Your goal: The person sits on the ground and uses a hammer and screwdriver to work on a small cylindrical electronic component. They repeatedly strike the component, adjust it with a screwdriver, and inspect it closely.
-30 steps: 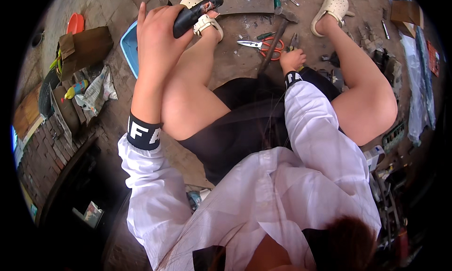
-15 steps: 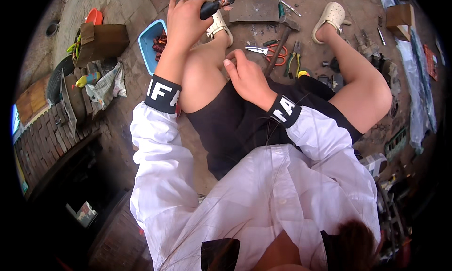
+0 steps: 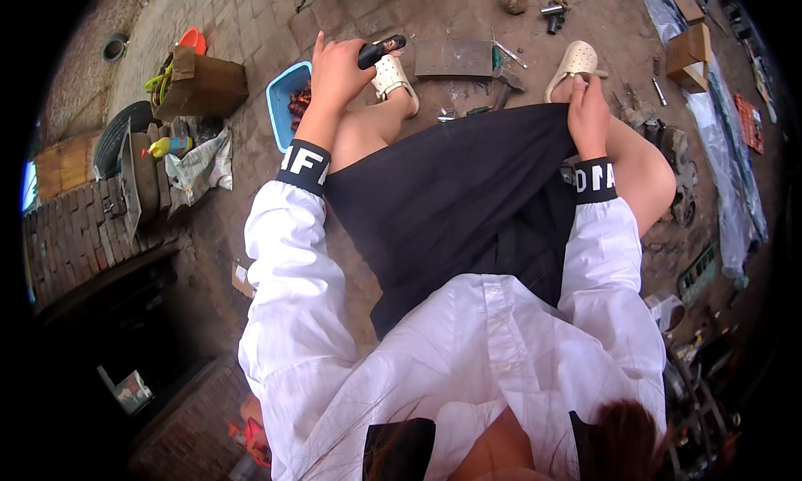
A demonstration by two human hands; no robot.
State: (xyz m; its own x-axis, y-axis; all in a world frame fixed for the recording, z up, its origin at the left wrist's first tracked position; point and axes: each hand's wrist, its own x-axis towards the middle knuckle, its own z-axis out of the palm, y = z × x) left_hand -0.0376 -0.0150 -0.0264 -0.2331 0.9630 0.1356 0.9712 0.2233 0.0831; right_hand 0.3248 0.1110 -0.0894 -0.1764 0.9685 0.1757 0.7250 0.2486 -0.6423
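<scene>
My left hand (image 3: 332, 73) is closed round a black, rounded piece with a metallic, coppery-brown end (image 3: 386, 50), raised above my left knee; its exact kind is unclear. One finger sticks up away from the grip. On the other side, my right hand (image 3: 589, 117) pinches the far right edge of the black cloth of my lower garment (image 3: 451, 188), near my right shin. The cloth is stretched across both thighs and covers most of the tools between my feet. Beyond it show a hammer head (image 3: 510, 83) and a flat metal plate (image 3: 454, 60).
Left of my left leg stands a blue basin (image 3: 280, 105) with reddish-brown pieces inside. Farther left are a cardboard box (image 3: 205, 84) and a yellow bottle (image 3: 170, 146). To the right lie plastic-wrapped lengths (image 3: 718, 163) and an open carton (image 3: 689, 56). Metal parts (image 3: 553, 17) lie ahead.
My right hand has moved right from over my lap and now grips the cloth, drawn out across the legs. The scissors and pliers are now covered. My left hand still holds the black piece.
</scene>
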